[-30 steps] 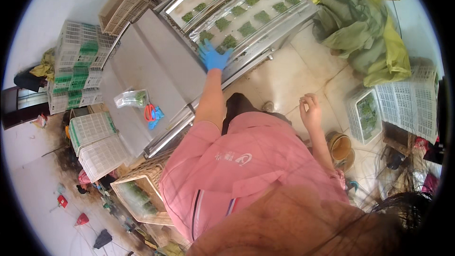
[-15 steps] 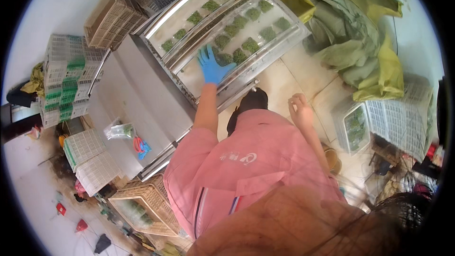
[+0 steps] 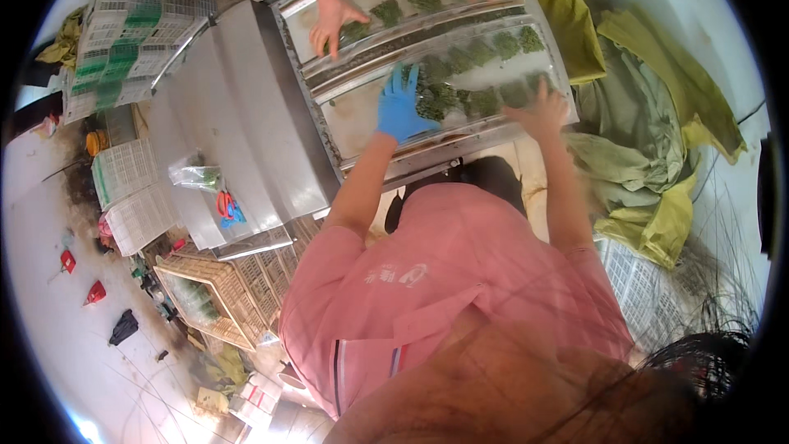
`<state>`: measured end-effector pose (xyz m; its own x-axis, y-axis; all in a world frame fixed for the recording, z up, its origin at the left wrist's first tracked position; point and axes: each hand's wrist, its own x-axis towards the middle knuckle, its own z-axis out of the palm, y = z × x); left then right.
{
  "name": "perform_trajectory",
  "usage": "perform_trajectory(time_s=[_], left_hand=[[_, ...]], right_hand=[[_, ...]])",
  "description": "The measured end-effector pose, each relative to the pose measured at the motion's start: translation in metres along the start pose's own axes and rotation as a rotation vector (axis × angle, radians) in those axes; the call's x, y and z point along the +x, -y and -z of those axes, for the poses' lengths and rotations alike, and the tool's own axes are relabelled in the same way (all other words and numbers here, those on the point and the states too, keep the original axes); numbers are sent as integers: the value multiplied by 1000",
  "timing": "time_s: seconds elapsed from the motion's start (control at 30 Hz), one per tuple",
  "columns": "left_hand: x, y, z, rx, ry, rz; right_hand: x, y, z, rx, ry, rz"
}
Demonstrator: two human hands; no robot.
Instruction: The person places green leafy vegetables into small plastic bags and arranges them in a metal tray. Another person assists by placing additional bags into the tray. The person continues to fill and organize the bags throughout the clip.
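Lying at the upper centre of the head view, the green leafy bundles (image 3: 483, 102) sit in two close rows on the pale near panel (image 3: 349, 125); the long axis of these rows slants gently upward to the right, while single bundles are squat and too blurred to show which way they point. At the rows' left end, the blue-gloved left hand (image 3: 401, 111) has its grip spread, fingers pointing to the top of the frame, and hides part of the bundles there. At the right end, the bare right hand (image 3: 542, 113) also has parted fingers, over the lower row; whether it presses on anything I cannot tell. Beyond a metal strip (image 3: 419, 37), another person's two hands (image 3: 335, 20) cover parts of a farther row. Left of the panels stretches a grey metal worktop (image 3: 238, 136), bearing a clear plastic bag (image 3: 193, 175) and, just beside it, red-handled scissors (image 3: 223, 204) near its lower edge. White crates (image 3: 115, 41) are stacked at upper left, a tan basket (image 3: 255, 312) stands at lower left, and green cloth (image 3: 629, 131) is heaped at right.
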<state>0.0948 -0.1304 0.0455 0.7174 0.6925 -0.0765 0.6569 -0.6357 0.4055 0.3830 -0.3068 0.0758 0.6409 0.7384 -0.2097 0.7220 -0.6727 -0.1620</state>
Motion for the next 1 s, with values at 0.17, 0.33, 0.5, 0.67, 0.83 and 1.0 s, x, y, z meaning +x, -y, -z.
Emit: perform_trajectory(time_s=[0.17, 0.33, 0.5, 0.67, 0.83, 1.0], left_hand=[[31, -40, 21, 167, 135, 141], [58, -70, 30, 244, 252, 228], [84, -94, 33, 159, 302, 311], [90, -112, 24, 190, 372, 322], [81, -148, 26, 27, 432, 322], [104, -199, -6, -146, 264, 325]], right_hand=[[6, 23, -9, 28, -50, -11], [67, 30, 28, 309, -150, -4], [122, 22, 69, 95, 228, 240], [132, -7, 54, -69, 370, 471], [101, -41, 57, -11, 431, 485], [92, -71, 45, 416, 263, 249]])
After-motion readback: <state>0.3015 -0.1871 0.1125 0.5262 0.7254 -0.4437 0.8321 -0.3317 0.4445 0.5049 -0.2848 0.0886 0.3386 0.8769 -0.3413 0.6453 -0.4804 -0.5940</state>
